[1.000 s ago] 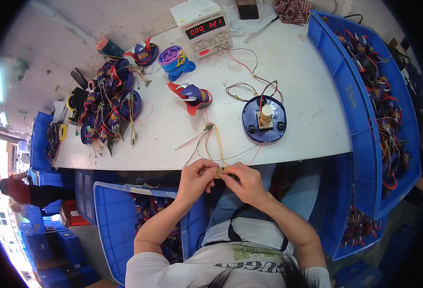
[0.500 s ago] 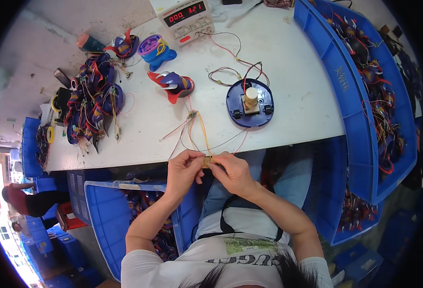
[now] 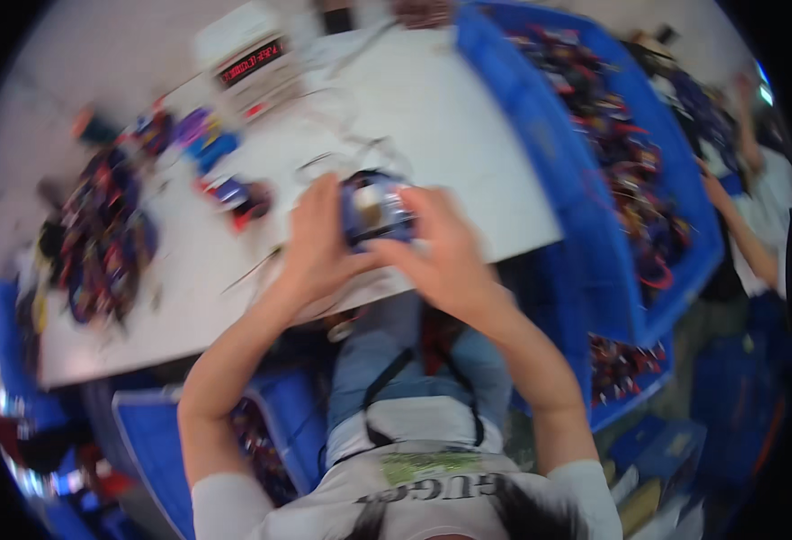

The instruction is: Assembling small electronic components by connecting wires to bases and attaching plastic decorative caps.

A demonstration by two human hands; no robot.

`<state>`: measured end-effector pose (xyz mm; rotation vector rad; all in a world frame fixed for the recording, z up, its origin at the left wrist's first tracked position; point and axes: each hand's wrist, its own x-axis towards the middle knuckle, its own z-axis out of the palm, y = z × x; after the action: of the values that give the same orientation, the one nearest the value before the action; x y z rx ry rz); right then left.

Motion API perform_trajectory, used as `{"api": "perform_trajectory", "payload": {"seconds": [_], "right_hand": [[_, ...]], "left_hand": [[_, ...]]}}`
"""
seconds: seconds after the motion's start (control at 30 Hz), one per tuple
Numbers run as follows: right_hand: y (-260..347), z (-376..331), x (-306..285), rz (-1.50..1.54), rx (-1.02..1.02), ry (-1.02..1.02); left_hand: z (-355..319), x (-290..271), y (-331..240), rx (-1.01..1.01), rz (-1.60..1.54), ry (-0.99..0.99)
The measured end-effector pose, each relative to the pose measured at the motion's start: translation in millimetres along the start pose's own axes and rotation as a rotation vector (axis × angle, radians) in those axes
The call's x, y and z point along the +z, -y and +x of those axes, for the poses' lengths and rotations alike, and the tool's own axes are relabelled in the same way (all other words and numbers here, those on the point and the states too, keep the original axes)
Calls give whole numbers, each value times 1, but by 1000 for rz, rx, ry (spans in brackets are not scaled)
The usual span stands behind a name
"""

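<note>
The blue case (image 3: 396, 212) is between the person's two hands, over the near part of the white counter (image 3: 504, 175), with its inner side and a pale upright cylinder (image 3: 369, 198) facing up; the left hand (image 3: 317, 236) has its fingers along the case's left side, thumb toward the near edge; the right hand (image 3: 439, 245) has its fingers at the right side, thumb reaching in along the near edge; the fingers of both hands are curved around the case and hold it, though motion blur hides the exact contact.

To the left of the hands, a red and blue toy part (image 3: 241, 198) lies on the counter; beyond it are a blue and purple piece (image 3: 207, 142) and a white meter box (image 3: 247, 61) with a lit red display; thin wires (image 3: 351, 135) run over the counter behind the case; a heap of dark parts (image 3: 103, 236) covers the counter's left end.

At the right, a big blue bin (image 3: 553, 184) is full of mixed red and dark parts; beyond it, another person (image 3: 765, 211) in a white top has an arm extended near the bin's far side.
</note>
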<state>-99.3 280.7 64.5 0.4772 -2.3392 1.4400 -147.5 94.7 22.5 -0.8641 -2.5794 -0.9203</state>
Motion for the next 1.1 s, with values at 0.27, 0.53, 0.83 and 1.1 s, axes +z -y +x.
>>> {"api": "perform_trajectory", "payload": {"seconds": [0.27,0.53,0.83,1.1], "right_hand": [[-52,24,46,-143,-15,92],[-67,37,-8,-162,68,-150],[-95,63,-33,-262,341,-74],[-34,30,76,-237,-444,217]], "left_hand": [[3,27,14,-90,-96,47],[13,9,6,-23,-111,119],[-88,-72,42,-384,127,-128],[-38,-56,93,-365,40,-290]]}}
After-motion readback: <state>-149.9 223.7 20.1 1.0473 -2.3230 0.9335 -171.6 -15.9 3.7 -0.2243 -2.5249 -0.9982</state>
